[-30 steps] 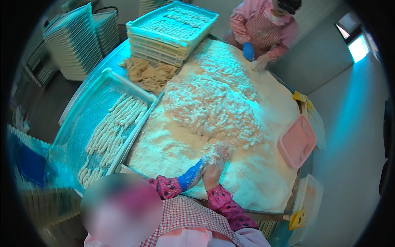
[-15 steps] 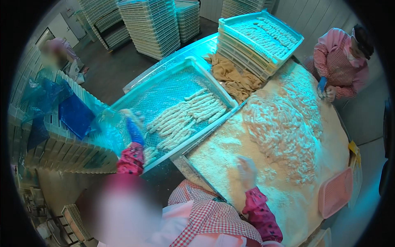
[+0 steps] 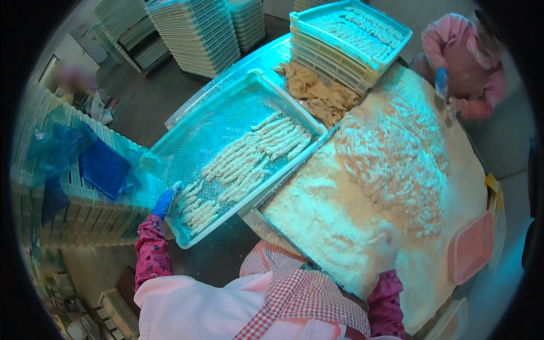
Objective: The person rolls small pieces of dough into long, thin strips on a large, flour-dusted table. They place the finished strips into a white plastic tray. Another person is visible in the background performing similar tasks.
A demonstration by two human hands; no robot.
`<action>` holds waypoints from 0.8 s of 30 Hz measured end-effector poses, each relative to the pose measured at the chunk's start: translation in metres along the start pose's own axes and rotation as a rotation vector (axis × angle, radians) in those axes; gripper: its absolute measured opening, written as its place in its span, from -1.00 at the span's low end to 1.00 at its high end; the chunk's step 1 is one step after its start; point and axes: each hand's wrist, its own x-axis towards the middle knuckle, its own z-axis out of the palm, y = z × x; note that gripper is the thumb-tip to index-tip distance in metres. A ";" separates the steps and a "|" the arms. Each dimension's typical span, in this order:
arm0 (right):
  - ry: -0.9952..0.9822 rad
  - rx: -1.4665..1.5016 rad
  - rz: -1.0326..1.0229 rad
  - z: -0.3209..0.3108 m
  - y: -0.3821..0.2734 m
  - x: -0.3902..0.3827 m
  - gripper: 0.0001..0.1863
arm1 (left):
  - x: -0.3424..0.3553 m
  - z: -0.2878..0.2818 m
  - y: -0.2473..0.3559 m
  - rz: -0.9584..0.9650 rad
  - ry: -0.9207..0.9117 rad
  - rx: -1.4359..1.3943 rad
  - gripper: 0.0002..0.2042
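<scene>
My left hand (image 3: pixel 165 202), in a blue glove with crumbs on the fingertips, is at the left edge of a light blue mesh tray (image 3: pixel 256 196). Its fingers lie beside a short row of crumb-coated strips (image 3: pixel 199 215); whether they grip one is too small to make out. Farther into the tray lies a larger row of coated strips (image 3: pixel 249 158), side by side. My right hand (image 3: pixel 386 243), pale with crumbs and smeared by motion, is over the crumb-covered table (image 3: pixel 317 226), near a heap of pale uncoated strips (image 3: pixel 391 158). What it holds, if anything, is hidden.
Stacked trays (image 3: pixel 334 65), the top one full of strips, stand at the back beside a brown cloth (image 3: pixel 317 93). A pink basket (image 3: pixel 471 248) sits at the table's right edge. A co-worker (image 3: pixel 467 68) works at the far right. Blue plastic (image 3: pixel 102 161) covers crates at left.
My left hand has come back toward me along the tray's left edge, uncovering the near-left strips. My right hand has moved right across the crumbs. The view has shifted slightly.
</scene>
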 end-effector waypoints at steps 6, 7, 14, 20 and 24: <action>0.147 -0.607 -0.351 0.017 0.014 -0.019 -0.75 | 0.016 0.037 0.005 0.586 0.137 0.526 -0.64; 0.027 -0.615 -0.405 0.015 0.010 -0.025 -0.75 | 0.011 0.065 0.013 0.650 0.102 0.409 -0.65; -0.079 -0.474 -0.305 -0.032 -0.027 -0.042 -0.71 | -0.087 0.279 0.078 1.007 -0.332 0.428 -0.69; 0.007 -0.643 -0.187 -0.041 -0.021 -0.056 -0.60 | -0.167 0.444 0.067 1.427 -0.946 0.775 -0.42; 0.074 -0.544 -0.270 -0.009 -0.005 -0.071 -0.61 | -0.163 0.497 0.055 1.174 -0.950 0.959 -0.60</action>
